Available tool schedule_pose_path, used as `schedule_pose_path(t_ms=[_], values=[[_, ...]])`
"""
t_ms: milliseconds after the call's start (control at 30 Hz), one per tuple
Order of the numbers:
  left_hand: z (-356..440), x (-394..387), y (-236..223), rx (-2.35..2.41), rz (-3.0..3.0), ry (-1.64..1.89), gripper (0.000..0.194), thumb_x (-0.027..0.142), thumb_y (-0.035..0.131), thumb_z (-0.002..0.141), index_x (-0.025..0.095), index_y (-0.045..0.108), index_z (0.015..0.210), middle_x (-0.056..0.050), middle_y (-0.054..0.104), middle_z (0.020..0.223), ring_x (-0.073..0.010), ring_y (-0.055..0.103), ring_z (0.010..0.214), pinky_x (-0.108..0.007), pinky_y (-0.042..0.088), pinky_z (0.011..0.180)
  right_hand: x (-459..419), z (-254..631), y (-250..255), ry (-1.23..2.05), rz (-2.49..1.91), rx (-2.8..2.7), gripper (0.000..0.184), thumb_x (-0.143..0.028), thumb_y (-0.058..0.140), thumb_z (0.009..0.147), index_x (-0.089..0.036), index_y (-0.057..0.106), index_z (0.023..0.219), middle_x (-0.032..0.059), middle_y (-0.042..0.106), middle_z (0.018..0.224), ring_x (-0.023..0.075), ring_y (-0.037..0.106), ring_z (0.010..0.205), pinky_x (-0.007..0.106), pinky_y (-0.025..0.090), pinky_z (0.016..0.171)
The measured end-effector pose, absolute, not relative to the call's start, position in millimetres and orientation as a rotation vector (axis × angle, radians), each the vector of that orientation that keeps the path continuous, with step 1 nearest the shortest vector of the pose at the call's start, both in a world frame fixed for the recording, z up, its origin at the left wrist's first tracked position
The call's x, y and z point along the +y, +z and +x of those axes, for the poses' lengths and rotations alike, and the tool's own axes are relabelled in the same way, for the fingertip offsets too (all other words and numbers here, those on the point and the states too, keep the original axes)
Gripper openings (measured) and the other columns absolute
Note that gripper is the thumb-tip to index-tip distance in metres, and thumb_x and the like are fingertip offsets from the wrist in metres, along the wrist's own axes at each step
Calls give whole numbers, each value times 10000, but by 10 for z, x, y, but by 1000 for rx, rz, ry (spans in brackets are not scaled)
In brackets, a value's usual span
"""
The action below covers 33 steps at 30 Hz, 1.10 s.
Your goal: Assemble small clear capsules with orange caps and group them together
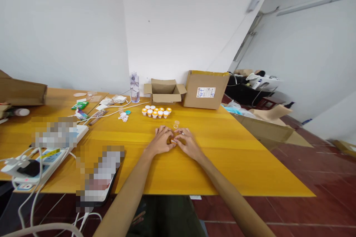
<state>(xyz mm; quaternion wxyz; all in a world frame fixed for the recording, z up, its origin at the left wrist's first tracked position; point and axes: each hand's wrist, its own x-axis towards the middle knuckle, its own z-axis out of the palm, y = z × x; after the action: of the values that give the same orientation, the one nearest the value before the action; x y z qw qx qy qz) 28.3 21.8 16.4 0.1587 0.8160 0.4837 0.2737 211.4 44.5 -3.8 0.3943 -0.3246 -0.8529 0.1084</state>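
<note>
Over the middle of the table, my left hand [161, 140] and my right hand [189, 143] meet with curled fingers. Between their fingertips is a small orange-and-white piece [173, 141], mostly covered, so its exact kind is unclear. Both hands appear to pinch it. A small clear plastic cup [176, 124] stands just beyond my fingers. Farther back, several small white-and-orange capped containers [155, 113] are grouped closely together. To their left lies a little pile of white round pieces [124, 117] with a teal ring [128, 112].
An open cardboard box [166, 98], a larger closed carton [205, 90] and a water bottle [135, 88] stand along the wall. At left are a power strip [59, 155], cables and a phone-like device [104, 177], partly blurred. A carton [261, 126] sits beyond the table's right edge.
</note>
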Motion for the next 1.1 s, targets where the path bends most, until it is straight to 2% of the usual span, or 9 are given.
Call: schedule_pose_path(t_ms=[567,900,1100], values=[[292,209,187,1383,2332,767,103,293,674,794,244,608,856,-43,593,1129,-267,443,1117,-447,360,945,436,2115,-3,223,-819,-2196,170,-300,588,916,-251,694,792,81,672,1048,233,617,1006,445,501,878],[288,219,170,1374,2331,783,108,295,675,785,255,614,864,-37,603,1128,-269,445,1123,-447,360,941,438,2111,-29,189,-833,-2202,165,-257,566,919,-267,704,830,82,664,1065,249,612,1021,475,491,901],[288,217,174,1378,2340,775,105,297,668,791,255,617,872,-41,601,1137,-271,445,1126,-448,360,947,412,2108,23,179,-804,-2211,165,-241,561,920,-255,686,813,82,669,1052,243,622,1001,450,508,864]])
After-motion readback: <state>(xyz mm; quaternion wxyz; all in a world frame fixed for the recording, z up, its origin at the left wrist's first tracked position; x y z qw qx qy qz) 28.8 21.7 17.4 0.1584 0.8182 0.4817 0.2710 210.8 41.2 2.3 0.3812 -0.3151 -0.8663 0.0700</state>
